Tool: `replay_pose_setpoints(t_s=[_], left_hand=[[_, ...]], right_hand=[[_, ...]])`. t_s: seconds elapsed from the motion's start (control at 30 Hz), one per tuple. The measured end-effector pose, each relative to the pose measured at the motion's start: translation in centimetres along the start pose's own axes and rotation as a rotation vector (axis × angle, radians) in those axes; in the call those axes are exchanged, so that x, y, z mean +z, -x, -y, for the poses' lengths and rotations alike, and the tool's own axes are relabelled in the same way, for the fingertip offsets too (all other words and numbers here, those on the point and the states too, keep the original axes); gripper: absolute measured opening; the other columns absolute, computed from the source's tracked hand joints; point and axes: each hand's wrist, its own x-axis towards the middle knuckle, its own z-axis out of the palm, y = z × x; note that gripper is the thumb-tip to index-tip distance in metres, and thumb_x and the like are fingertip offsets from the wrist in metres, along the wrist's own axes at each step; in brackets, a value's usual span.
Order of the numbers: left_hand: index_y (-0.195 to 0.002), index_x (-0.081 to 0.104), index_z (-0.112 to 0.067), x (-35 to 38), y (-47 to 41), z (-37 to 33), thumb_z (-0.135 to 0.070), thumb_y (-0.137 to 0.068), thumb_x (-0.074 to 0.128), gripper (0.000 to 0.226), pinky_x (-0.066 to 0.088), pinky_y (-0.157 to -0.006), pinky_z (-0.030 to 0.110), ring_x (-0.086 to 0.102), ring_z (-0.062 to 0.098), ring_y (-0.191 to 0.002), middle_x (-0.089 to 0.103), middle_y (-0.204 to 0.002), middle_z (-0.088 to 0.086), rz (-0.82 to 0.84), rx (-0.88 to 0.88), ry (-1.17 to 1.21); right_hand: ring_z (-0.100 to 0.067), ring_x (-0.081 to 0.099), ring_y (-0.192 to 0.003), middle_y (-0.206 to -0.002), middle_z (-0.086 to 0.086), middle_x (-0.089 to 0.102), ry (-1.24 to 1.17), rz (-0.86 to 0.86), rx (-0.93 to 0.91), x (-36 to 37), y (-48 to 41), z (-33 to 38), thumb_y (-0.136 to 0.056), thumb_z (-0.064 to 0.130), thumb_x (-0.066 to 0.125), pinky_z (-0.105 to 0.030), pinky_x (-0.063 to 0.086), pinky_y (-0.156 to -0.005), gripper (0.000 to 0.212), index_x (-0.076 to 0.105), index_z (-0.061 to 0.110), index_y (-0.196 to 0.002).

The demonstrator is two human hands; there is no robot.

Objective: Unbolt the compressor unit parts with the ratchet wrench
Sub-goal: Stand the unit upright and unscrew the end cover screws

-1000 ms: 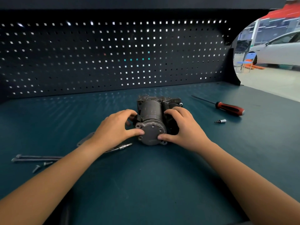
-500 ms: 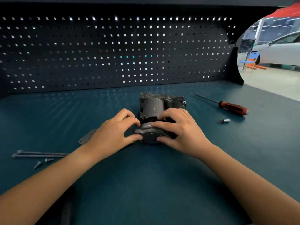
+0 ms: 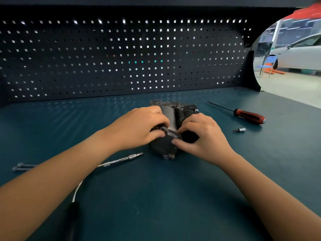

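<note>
Both hands grip the compressor (image 3: 171,115). The left hand (image 3: 137,129) curls over the left side of its near end, thumb pressed against the rim of the round end cap (image 3: 162,145). The right hand (image 3: 206,138) curls round the right side, with its thumb tip on the cap's face and its fingers bent over the top of the rim. The compressor rests on the bench (image 3: 156,197) between the two hands. Its grey cylinder runs away from the grip toward the pegboard (image 3: 121,58), and a darker block sits beside the cylinder, just beyond the right knuckles.

The wrench (image 3: 119,160) lies on the bench left of the grip and a little nearer the person. Its shaft passes under the left forearm and its tip points toward the end cap, close to it but apart; neither hand touches it. To the right of the grip lies a small socket bit (image 3: 239,130), and farther right, beyond it, a screwdriver (image 3: 248,115) with a red handle. Well to the left of the grip lie long bolts (image 3: 22,166), partly hidden by the left forearm. Past the bench's right end stand a white car (image 3: 304,53) and a blue chair (image 3: 267,61).
</note>
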Motion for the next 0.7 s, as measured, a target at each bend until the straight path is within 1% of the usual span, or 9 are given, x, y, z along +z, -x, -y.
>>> replay_pose_setpoints(t_s=[0.07, 0.1, 0.17, 0.23, 0.37, 0.43, 0.47, 0.6, 0.7], left_hand=[[-0.109, 0.063, -0.018, 0.1, -0.9, -0.2, -0.028, -0.088, 0.058, 0.024, 0.040, -0.084, 0.033, 0.051, 0.015, -0.094, 0.053, -0.103, -0.001, 0.049, -0.007, -0.037], [-0.110, 0.062, -0.018, 0.1, -1.3, -0.2, -0.028, -0.088, 0.058, 0.024, 0.040, -0.084, 0.032, 0.050, 0.015, -0.095, 0.053, -0.104, -0.001, 0.064, -0.015, -0.044], [-0.109, 0.062, -0.018, 0.1, -1.6, -0.1, -0.028, -0.088, 0.059, 0.023, 0.040, -0.085, 0.033, 0.050, 0.016, -0.096, 0.053, -0.103, -0.001, 0.082, -0.045, -0.027], [-0.106, 0.062, -0.020, 0.2, -1.5, 0.0, -0.028, -0.087, 0.060, 0.021, 0.042, -0.086, 0.037, 0.051, 0.015, -0.094, 0.053, -0.102, -0.002, 0.078, -0.083, 0.013], [-0.101, 0.063, -0.021, 0.8, -1.0, 0.2, -0.026, -0.085, 0.063, 0.017, 0.045, -0.084, 0.040, 0.054, 0.014, -0.089, 0.054, -0.097, -0.004, 0.021, -0.127, 0.097], [-0.098, 0.063, -0.020, 1.0, -0.8, 0.2, -0.023, -0.084, 0.065, 0.015, 0.046, -0.083, 0.038, 0.054, 0.013, -0.086, 0.053, -0.093, -0.007, -0.014, -0.139, 0.139], [-0.096, 0.063, -0.021, 1.1, -0.7, 0.3, -0.022, -0.083, 0.065, 0.013, 0.046, -0.082, 0.036, 0.054, 0.011, -0.084, 0.052, -0.091, -0.010, -0.027, -0.149, 0.148], [-0.088, 0.059, -0.022, 1.9, 0.1, 0.4, -0.017, -0.081, 0.067, 0.011, 0.040, -0.073, 0.020, 0.053, -0.001, -0.078, 0.049, -0.084, -0.018, -0.124, -0.222, 0.203], [-0.092, 0.061, -0.016, 2.6, 0.8, 0.0, -0.017, -0.083, 0.064, 0.010, 0.038, -0.076, 0.022, 0.052, 0.002, -0.080, 0.048, -0.086, -0.015, -0.205, -0.253, 0.174]], right_hand=[[-0.033, 0.060, -0.082, -0.088, -0.011, 0.065, 0.023, -0.021, 0.048, 0.1, 0.1, -0.3, -0.064, 0.025, 0.078, -0.044, 0.049, -0.074, 0.026, 0.072, 0.004, -0.079], [-0.034, 0.058, -0.094, -0.100, -0.012, 0.062, 0.025, -0.008, 0.096, 0.2, 0.1, -0.5, -0.064, 0.025, 0.081, -0.043, 0.046, -0.083, 0.033, 0.071, 0.005, -0.089], [-0.030, 0.043, -0.121, -0.128, -0.012, 0.049, -0.005, 0.135, 0.215, 0.3, 0.2, -1.1, -0.065, 0.033, 0.082, -0.039, 0.035, -0.101, 0.062, 0.061, 0.010, -0.118], [-0.021, 0.025, -0.137, -0.146, -0.005, 0.030, -0.043, 0.341, 0.285, 0.6, 0.5, -1.6, -0.066, 0.043, 0.080, -0.040, 0.025, -0.111, 0.088, 0.038, 0.019, -0.140], [-0.013, 0.007, -0.143, -0.155, 0.003, 0.008, -0.153, 0.456, 0.332, 0.7, 0.8, -2.9, -0.062, 0.036, 0.084, -0.025, 0.014, -0.113, 0.111, 0.011, 0.037, -0.146], [-0.013, 0.000, -0.144, -0.156, 0.005, 0.000, -0.177, 0.513, 0.359, 0.5, 0.9, -3.7, -0.060, 0.031, 0.086, -0.030, 0.014, -0.114, 0.122, -0.003, 0.047, -0.143], [-0.014, 0.003, -0.144, -0.156, 0.006, 0.000, -0.176, 0.529, 0.389, 0.3, 1.0, -4.1, -0.060, 0.029, 0.086, -0.030, 0.017, -0.114, 0.126, -0.007, 0.047, -0.142], [-0.019, 0.028, -0.137, -0.152, 0.004, 0.022, -0.124, 0.515, 0.492, 0.0, 1.2, -5.6, -0.064, 0.031, 0.083, -0.031, 0.027, -0.109, 0.116, 0.003, 0.040, -0.147], [-0.017, 0.027, -0.136, -0.150, 0.001, 0.027, -0.156, 0.483, 0.479, 0.2, 1.2, -5.8, -0.065, 0.031, 0.083, -0.017, 0.022, -0.104, 0.109, 0.012, 0.033, -0.148]])
